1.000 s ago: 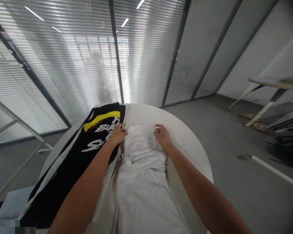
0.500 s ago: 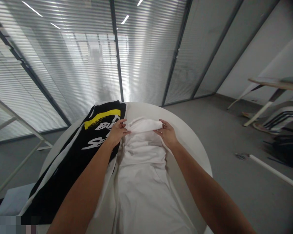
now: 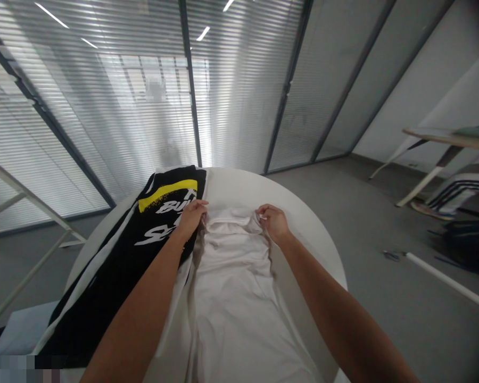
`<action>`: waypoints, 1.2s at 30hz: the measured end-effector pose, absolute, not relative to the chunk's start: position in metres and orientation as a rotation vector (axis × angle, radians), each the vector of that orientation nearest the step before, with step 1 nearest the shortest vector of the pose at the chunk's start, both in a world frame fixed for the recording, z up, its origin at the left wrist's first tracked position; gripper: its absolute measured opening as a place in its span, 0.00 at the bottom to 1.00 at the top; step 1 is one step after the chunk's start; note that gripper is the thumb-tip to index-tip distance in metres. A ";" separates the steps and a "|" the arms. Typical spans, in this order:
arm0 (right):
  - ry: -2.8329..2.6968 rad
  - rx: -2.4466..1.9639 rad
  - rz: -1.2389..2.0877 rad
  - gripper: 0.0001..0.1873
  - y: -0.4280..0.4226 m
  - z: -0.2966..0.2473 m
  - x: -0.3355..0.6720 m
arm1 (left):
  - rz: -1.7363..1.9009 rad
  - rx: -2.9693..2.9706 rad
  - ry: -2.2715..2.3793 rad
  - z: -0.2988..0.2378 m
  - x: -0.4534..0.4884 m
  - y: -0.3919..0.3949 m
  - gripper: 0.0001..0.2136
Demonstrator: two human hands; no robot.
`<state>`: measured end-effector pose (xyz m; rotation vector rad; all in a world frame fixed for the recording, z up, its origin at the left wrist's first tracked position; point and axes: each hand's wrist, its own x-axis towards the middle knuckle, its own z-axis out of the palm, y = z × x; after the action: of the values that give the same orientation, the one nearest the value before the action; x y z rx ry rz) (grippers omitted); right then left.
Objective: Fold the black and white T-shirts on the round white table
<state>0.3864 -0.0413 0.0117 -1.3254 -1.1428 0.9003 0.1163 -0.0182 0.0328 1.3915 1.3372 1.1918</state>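
Where white cloth (image 3: 239, 298) lies, black garment (image 3: 114, 271) alongside

A round white table (image 3: 239, 183) has two long cloths lying on it. The white cloth (image 3: 239, 303) goes down the middle — it's all wrinkly. Beside it, on the left, is the black cloth (image 3: 120, 260) — with a yellow stripe (image 3: 151, 198) and big white letters (image 3: 149, 234).

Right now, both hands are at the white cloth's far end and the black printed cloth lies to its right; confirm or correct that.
Wrong side: the head view shows the black printed cloth left of the white cloth. The left hand and right hand are at its far end.
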 end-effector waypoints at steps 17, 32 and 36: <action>-1.969 -1.302 0.553 0.15 -0.063 0.029 0.394 | 1.026 1.889 1.454 0.024 0.112 -0.014 0.22; -2.271 -1.351 0.582 0.12 -0.075 0.040 0.383 | 0.411 2.154 1.855 0.034 0.114 -0.025 0.24; -2.018 -1.661 0.274 0.15 -0.071 0.036 0.384 | 0.410 2.184 2.009 0.035 0.118 -0.027 0.25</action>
<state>0.3836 -0.0708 0.0362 -1.6607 -2.0184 0.2737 0.1178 -0.0274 0.0349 2.1840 2.0095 0.4096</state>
